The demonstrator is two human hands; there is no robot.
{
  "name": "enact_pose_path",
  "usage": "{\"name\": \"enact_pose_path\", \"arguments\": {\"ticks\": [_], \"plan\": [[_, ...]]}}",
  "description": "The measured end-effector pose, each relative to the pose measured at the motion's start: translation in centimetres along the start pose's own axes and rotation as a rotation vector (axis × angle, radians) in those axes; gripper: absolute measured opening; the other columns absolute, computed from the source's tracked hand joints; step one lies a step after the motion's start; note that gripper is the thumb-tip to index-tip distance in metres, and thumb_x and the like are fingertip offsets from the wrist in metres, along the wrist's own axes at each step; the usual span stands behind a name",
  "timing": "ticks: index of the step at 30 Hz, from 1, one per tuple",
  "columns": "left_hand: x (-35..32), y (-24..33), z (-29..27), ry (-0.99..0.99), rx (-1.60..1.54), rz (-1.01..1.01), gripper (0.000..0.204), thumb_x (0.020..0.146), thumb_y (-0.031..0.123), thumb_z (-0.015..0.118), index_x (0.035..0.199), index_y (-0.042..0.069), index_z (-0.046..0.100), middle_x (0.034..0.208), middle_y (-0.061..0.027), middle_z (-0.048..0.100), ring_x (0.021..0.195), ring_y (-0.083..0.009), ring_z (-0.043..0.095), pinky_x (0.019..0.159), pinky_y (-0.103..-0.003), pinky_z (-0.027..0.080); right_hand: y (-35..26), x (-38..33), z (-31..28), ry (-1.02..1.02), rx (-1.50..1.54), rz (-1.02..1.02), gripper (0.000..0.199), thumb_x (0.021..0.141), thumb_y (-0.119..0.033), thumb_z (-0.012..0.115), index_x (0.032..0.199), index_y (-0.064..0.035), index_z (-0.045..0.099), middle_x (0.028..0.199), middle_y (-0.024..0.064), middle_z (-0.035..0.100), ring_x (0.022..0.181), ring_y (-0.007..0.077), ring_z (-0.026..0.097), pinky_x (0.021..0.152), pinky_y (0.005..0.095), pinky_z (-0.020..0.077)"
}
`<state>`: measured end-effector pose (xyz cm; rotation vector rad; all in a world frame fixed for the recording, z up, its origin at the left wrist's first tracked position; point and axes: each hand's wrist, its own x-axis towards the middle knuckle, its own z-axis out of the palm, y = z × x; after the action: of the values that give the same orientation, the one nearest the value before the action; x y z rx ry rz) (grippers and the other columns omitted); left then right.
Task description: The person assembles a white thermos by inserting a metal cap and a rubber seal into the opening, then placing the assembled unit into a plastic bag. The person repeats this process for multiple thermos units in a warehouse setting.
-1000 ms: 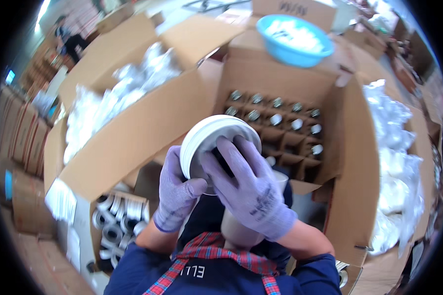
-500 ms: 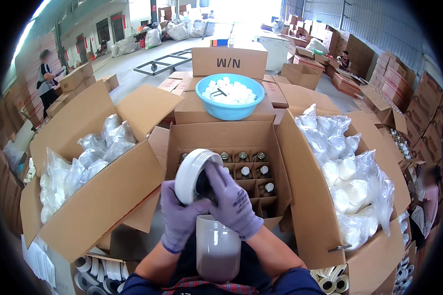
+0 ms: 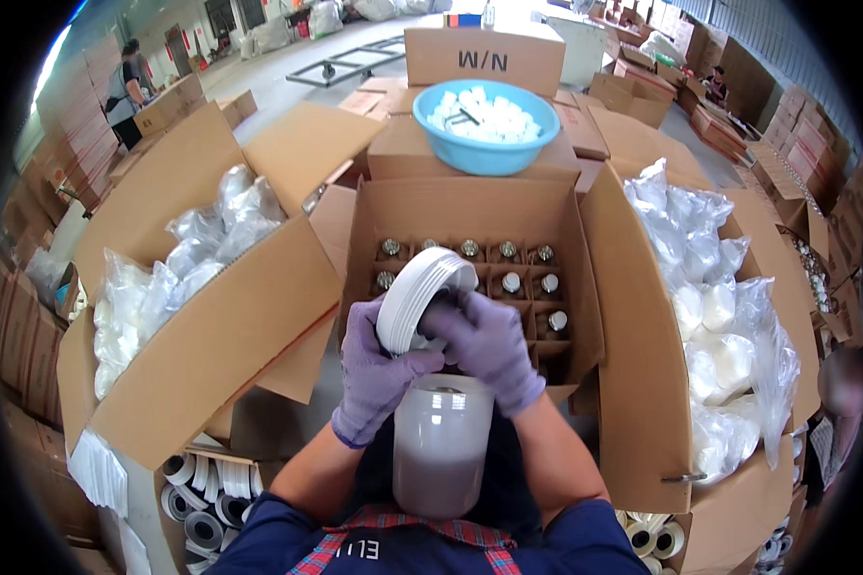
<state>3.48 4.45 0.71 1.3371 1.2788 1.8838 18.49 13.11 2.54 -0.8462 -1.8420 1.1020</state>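
Up close, both gloved hands, left hand (image 3: pixel 379 374) and right hand (image 3: pixel 489 345), grip a ribbed white lid (image 3: pixel 414 295), tilted.

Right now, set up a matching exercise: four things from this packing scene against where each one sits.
Things:
1. white lid
2. blue bowl
3. translucent jar
4. tape rolls

Places:
A. on a closed carton at the back
B. bottom left, in a low box
C. between both gloved hands
D. below the hands, near the person's chest

Pairs: 1-C, 2-A, 3-D, 4-B
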Motion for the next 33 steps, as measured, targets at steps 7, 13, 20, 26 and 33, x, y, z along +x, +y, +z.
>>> {"name": "enact_pose_path", "arguments": {"ticks": [7, 13, 20, 26, 33], "plan": [[3.3, -3.8, -4.1, -0.439, -0.210, -0.373, 0.083, 0.063, 0.033, 0.097, 0.126, 0.002, 0.054, 0.118, -0.0068, 0.064, 0.110, -0.0136, 0.059, 0.098, -0.031, 0.048, 6.1, -2.4, -3.2, 0.191, 0.206, -0.049, 0.052, 0.099, -0.019, 0.060, 0.144, 0.0042, 0.048, 0.131, 0.0166, 0.062, 0.117, 0.0193, 0.061, 0.102, 0.0321, 0.0468], [0.4, -4.9, -4.1, -0.611, -0.509, -0.458, 0.079, 0.079, 0.054, 0.079, 0.130, -0.003, 0.058, 0.133, -0.0165, 0.062, 0.125, -0.0305, 0.057, 0.112, -0.045, 0.038, 10.3, -6.5, -2.1, -0.280, 0.713, 0.181, 0.072, 0.084, -0.046, 0.074, 0.132, 0.0060, 0.057, 0.128, 0.0186, 0.063, 0.125, 0.0292, 0.056, 0.115, 0.0435, 0.0343], [2.2, -6.0, -3.5, -0.706, -0.213, -0.111, 0.055, 0.085, 0.048, 0.076, 0.112, -0.001, 0.071, 0.112, -0.0232, 0.070, 0.119, -0.0428, 0.059, 0.113, -0.059, 0.031, 12.0, -4.1, -2.3, -0.276, 0.719, -0.076, 0.054, 0.069, -0.034, 0.082, 0.107, 0.0029, 0.074, 0.108, 0.0217, 0.070, 0.110, 0.0362, 0.064, 0.116, 0.0558, 0.0320], [1.8, -5.9, -3.2, -0.761, -0.235, -0.115, 0.054, 0.082, 0.041, 0.078, 0.115, -0.002, 0.071, 0.118, -0.0205, 0.070, 0.120, -0.0380, 0.060, 0.116, -0.055, 0.029, 12.5, -5.1, -2.8, -0.288, 0.747, -0.089, 0.051, 0.073, -0.036, 0.080, 0.104, 0.0031, 0.074, 0.107, 0.0214, 0.070, 0.107, 0.0356, 0.064, 0.108, 0.0524, 0.0399], [0.6, -9.4, -4.9, -0.672, 0.729, -0.327, 0.040, 0.102, 0.016, 0.044, 0.135, -0.005, 0.056, 0.141, -0.0215, 0.055, 0.131, -0.0293, 0.055, 0.116, -0.037, 0.035, 3.8, -7.4, -5.4, -0.276, 0.376, -0.383, 0.072, 0.092, -0.056, 0.049, 0.122, 0.0088, 0.062, 0.128, 0.0296, 0.060, 0.124, 0.0456, 0.055, 0.110, 0.0582, 0.0346]]}}
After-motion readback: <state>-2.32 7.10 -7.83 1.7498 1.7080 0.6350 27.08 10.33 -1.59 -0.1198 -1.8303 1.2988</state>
